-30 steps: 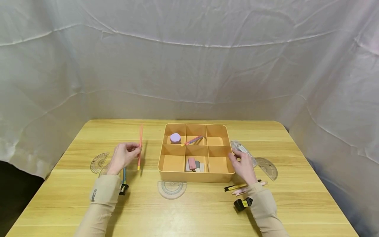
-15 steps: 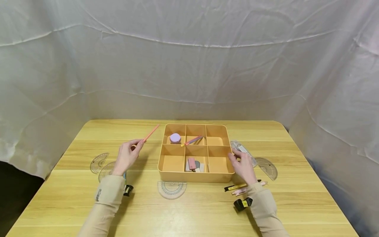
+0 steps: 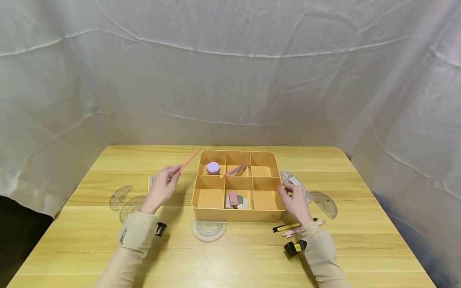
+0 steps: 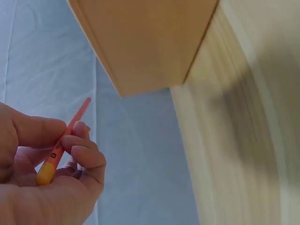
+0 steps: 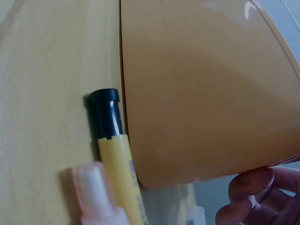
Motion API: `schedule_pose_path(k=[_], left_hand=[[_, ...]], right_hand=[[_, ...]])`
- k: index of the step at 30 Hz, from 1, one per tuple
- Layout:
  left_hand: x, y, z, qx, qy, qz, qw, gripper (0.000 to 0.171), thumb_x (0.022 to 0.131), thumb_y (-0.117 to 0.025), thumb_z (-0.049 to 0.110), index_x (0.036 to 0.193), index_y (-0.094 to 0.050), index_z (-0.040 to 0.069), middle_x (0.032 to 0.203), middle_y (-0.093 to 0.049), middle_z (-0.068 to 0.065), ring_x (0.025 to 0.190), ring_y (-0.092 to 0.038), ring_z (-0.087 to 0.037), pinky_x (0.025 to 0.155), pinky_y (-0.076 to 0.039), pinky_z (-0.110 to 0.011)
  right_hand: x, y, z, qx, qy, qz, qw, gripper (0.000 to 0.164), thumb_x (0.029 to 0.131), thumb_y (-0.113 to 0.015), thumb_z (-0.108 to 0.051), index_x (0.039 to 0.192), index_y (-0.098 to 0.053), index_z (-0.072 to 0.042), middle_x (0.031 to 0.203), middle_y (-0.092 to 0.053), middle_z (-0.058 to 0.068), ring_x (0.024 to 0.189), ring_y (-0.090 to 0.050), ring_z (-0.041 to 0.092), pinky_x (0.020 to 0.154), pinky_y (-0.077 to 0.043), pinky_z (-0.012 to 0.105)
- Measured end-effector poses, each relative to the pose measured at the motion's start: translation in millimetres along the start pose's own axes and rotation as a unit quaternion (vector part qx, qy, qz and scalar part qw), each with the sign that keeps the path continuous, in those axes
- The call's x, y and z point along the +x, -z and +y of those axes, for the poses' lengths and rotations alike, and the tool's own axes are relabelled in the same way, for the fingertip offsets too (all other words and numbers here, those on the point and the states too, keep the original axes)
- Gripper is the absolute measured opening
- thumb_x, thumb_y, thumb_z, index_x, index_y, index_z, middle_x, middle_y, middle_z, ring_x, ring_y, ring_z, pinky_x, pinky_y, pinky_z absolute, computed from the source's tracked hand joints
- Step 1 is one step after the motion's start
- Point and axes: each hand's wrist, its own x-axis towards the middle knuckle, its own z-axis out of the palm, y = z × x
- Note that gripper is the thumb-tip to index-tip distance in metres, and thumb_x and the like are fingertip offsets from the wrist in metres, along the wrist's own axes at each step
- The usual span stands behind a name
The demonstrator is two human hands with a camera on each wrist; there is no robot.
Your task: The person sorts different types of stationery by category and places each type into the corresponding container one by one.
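My left hand (image 3: pixel 163 189) pinches a coral pencil (image 3: pixel 189 159) with a yellow end, left of the tan divided box (image 3: pixel 237 215). In the left wrist view the pencil (image 4: pixel 55 152) sits between thumb and fingers, its yellow end near the palm, its far end pointing toward the box. The right hand (image 3: pixel 296 200) grips the box's right wall at the rim; in the right wrist view its fingertips (image 5: pixel 253 183) touch the wall. Inside the box, a purple-lidded jar (image 3: pixel 213 168) stands back left, pencils (image 3: pixel 234 171) lean back middle, and erasers (image 3: pixel 233 199) lie front middle.
Clear protractors lie at left (image 3: pixel 120 198), in front of the box (image 3: pixel 209 231) and at right (image 3: pixel 325 205). A clear case (image 3: pixel 295 182) is behind the right hand. A yellow-black pen (image 3: pixel 284 228) and pink pens (image 3: pixel 293 232) lie near the right wrist. Yellow and blue sticks (image 3: pixel 149 183) lie behind the left hand.
The left hand has moved right and slightly away, turning the pencil from nearly upright in view to slanting toward the box's back left corner. The right hand has stayed at the box.
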Motion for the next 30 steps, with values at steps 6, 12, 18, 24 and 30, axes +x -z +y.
schedule_pose_path(k=[6,12,18,24,30], left_hand=[[0.8,-4.2,10.0,-0.011,-0.014,0.056,0.9983,0.025,0.098,-0.062,0.006,0.12,-0.071,-0.002,0.096,-0.069,-0.021,0.073,-0.054,-0.014,0.059,-0.042,-0.017],[-0.3,-7.3,17.5,-0.004,-0.032,0.11,0.9934,0.017,0.092,-0.071,0.007,0.107,-0.078,0.002,0.087,-0.072,-0.016,0.073,-0.06,-0.015,0.062,-0.043,-0.014],[-1.8,-10.7,26.1,-0.005,-0.067,0.13,0.9892,0.014,0.089,-0.074,0.006,0.101,-0.08,0.003,0.082,-0.071,-0.013,0.075,-0.067,-0.023,0.064,-0.043,-0.013],[-1.0,-15.4,39.7,-0.027,-0.094,0.138,0.9855,0.014,0.085,-0.079,0.007,0.097,-0.08,0.002,0.087,-0.077,-0.014,0.078,-0.072,-0.025,0.068,-0.05,-0.013],[0.2,-20.3,51.4,-0.045,-0.109,0.121,0.9856,0.017,0.085,-0.079,0.004,0.101,-0.078,-0.003,0.097,-0.078,-0.021,0.084,-0.077,-0.032,0.072,-0.063,-0.037]], right_hand=[[1,1,-1,0.001,-0.003,-0.005,1.0,0.039,0.098,-0.058,-0.012,0.129,-0.062,0.01,0.078,-0.062,0.014,0.052,-0.039,0.005,0.05,-0.035,0.021],[1,1,-1,0.008,-0.012,-0.014,1.0,0.04,0.099,-0.057,-0.012,0.131,-0.06,0.011,0.078,-0.062,0.014,0.049,-0.038,0.005,0.047,-0.035,0.021],[1,1,0,0.005,-0.012,-0.012,1.0,0.04,0.099,-0.057,-0.013,0.131,-0.061,0.01,0.077,-0.061,0.013,0.05,-0.038,0.005,0.049,-0.035,0.021],[1,1,0,0.004,-0.01,-0.011,1.0,0.04,0.099,-0.057,-0.013,0.13,-0.061,0.011,0.077,-0.061,0.014,0.052,-0.04,0.006,0.049,-0.035,0.021],[1,1,0,0.005,-0.007,-0.01,1.0,0.04,0.098,-0.058,-0.012,0.13,-0.061,0.012,0.077,-0.061,0.014,0.053,-0.04,0.006,0.05,-0.035,0.021]])
